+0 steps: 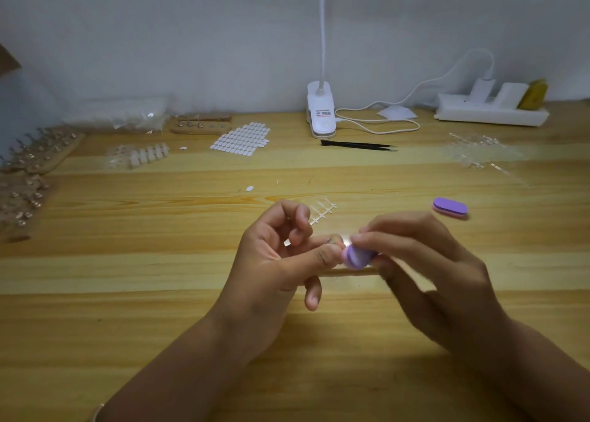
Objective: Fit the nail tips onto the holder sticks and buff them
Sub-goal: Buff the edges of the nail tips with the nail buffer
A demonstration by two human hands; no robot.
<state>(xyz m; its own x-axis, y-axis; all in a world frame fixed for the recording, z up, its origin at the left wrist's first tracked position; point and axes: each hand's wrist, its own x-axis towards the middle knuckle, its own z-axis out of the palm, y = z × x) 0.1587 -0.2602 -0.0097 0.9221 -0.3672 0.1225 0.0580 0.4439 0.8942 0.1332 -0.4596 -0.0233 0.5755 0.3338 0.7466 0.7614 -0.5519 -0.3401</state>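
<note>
My left hand (pixel 277 262) pinches a small holder stick with a clear nail tip (pixel 333 240) between thumb and fingers, above the middle of the wooden table. My right hand (pixel 424 262) grips a purple buffer block (pixel 359 257), whose end touches the nail tip. The right hand is blurred. Just behind the hands lies a clear strip of nail tips (pixel 324 212). A second purple-and-pink buffer (pixel 450 207) rests on the table to the right.
Wooden racks of holder sticks (pixel 35 156) line the left edge, another wooden base (pixel 201 124) sits at the back. A sheet of white adhesive tabs (pixel 241 139), black tweezers (pixel 357 144), a clip lamp (pixel 321 112), a power strip (pixel 491 110) and loose nail tips (pixel 475 150) are farther back.
</note>
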